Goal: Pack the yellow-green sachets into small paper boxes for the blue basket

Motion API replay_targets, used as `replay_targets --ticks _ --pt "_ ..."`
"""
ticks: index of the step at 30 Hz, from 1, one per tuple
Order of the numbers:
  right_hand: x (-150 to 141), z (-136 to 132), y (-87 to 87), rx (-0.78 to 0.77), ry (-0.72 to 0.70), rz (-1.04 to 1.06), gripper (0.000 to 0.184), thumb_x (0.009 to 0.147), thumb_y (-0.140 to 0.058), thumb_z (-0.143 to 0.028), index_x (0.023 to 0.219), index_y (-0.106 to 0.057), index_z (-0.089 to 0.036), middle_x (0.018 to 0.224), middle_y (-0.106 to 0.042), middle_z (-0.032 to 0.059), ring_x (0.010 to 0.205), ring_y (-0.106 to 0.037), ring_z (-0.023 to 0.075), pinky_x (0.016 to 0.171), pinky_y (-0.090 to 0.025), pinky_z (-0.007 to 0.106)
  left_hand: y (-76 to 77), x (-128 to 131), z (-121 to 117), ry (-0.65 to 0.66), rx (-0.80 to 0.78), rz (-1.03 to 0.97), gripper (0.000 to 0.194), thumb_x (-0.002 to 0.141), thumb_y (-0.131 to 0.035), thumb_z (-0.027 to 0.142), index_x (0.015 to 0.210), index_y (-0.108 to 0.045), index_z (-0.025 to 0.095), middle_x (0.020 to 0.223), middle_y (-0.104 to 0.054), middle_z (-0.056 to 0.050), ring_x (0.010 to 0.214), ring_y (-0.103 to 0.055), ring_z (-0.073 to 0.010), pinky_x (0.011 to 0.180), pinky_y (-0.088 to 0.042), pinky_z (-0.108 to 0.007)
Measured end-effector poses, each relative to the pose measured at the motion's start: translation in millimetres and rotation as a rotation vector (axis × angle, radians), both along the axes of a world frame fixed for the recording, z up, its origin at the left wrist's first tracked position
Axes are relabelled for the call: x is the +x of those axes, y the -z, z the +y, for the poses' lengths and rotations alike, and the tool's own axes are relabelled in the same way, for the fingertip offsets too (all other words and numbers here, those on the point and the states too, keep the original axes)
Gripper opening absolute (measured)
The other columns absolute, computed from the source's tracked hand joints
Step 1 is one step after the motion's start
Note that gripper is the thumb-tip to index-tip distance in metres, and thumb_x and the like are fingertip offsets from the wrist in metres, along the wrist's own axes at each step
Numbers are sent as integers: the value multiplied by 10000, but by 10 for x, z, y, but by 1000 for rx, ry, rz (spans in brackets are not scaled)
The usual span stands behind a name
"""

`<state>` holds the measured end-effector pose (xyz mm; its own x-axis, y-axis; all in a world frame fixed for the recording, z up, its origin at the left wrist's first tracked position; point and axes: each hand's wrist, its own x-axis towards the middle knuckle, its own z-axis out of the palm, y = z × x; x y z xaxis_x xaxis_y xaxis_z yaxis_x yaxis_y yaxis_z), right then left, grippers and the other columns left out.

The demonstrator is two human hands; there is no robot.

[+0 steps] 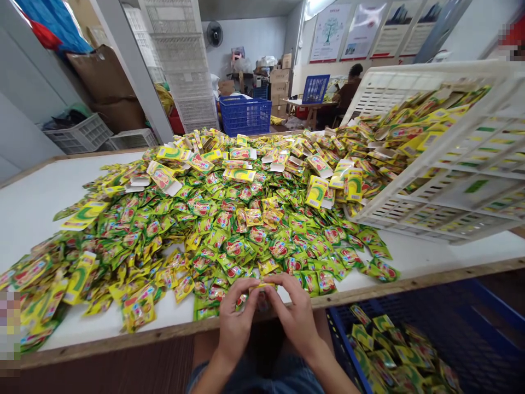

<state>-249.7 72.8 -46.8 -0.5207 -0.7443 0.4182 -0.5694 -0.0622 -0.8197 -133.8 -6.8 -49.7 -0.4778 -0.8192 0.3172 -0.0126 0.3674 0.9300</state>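
Observation:
At the table's front edge, my left hand and my right hand meet over a small yellow box. Thumbs and forefingers of both hands pinch it from either side; only its narrow yellow edge shows, and the rest is hidden by fingers. Right behind the hands spreads a heap of small green sachets with red fruit pictures. Yellow sachets are mixed in at the left. Flat and part-opened yellow-green boxes lie on top of the heap towards the back.
A white plastic crate lies tipped on the right of the white table, spilling boxes. Below right stands a blue crate holding several filled boxes. Farther back are a blue basket, stacked white crates and a seated person.

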Motion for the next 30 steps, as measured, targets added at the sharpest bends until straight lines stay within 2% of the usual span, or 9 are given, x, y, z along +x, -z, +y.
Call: replay_targets --ticks 8,13,15,17,18,21,24,27,30 --pt "58 13 292 -123 -17 17 192 894 -492 -159 1039 -590 -238 1001 -635 54 999 -587 194 867 -484 361 273 50 -54 48 -209 49 196 857 -560 153 986 -674 247 941 -648 -55 883 -620 -197 770 -520 -318" --pt "-42 187 177 -79 13 -1 201 908 -438 -192 1059 -561 -240 1013 -645 56 942 -618 178 806 -517 305 427 88 -28 40 -243 45 387 847 -571 133 1210 -531 262 1105 -617 -80 992 -608 -214 839 -520 -351" --pt "-303 475 79 17 123 45 213 910 -423 -239 1063 -570 -258 1017 -654 57 938 -623 192 804 -512 315 429 89 -26 25 -158 52 419 863 -552 155 1262 -460 243 1143 -601 -98 981 -616 -213 844 -521 -362" --pt "-687 860 0 238 213 128 248 892 -433 -314 1075 -593 -266 1004 -665 76 898 -636 224 758 -517 336 405 78 -31 1 -74 27 341 879 -533 187 1216 -485 214 1111 -609 -101 951 -626 -209 846 -519 -362" --pt "-895 1048 -26 396 235 180 258 872 -448 -347 1049 -620 -270 976 -673 85 865 -642 243 738 -516 354 389 68 -35 -6 -49 5 290 885 -526 203 1174 -512 202 1085 -616 -99 939 -629 -208 844 -518 -358" --pt "-1423 1364 -57 604 400 360 281 786 -508 -441 879 -691 -249 876 -677 123 817 -637 312 723 -495 440 354 23 -36 16 -40 -62 222 886 -522 239 1099 -557 185 1023 -629 -92 899 -635 -205 822 -522 -346" --pt "-1706 1081 -58 498 318 269 345 806 -501 -456 1025 -652 -236 1010 -658 110 919 -621 280 800 -480 427 346 -13 -29 48 -96 -111 181 876 -531 246 1035 -600 190 993 -639 -83 901 -630 -211 807 -520 -336" --pt "-1888 355 -56 266 379 62 373 774 -557 -451 1020 -615 -178 1032 -648 118 871 -621 239 759 -490 369 346 -20 -24 32 -155 -134 153 866 -539 239 984 -627 199 964 -653 -74 918 -624 -220 805 -515 -331" --pt "-2097 -377 -58 162 473 45 517 803 -491 -449 1140 -510 -58 1095 -593 210 923 -598 247 789 -458 373 344 -16 -20 10 -211 -146 137 862 -535 224 948 -639 199 920 -666 -66 886 -631 -219 792 -513 -325"
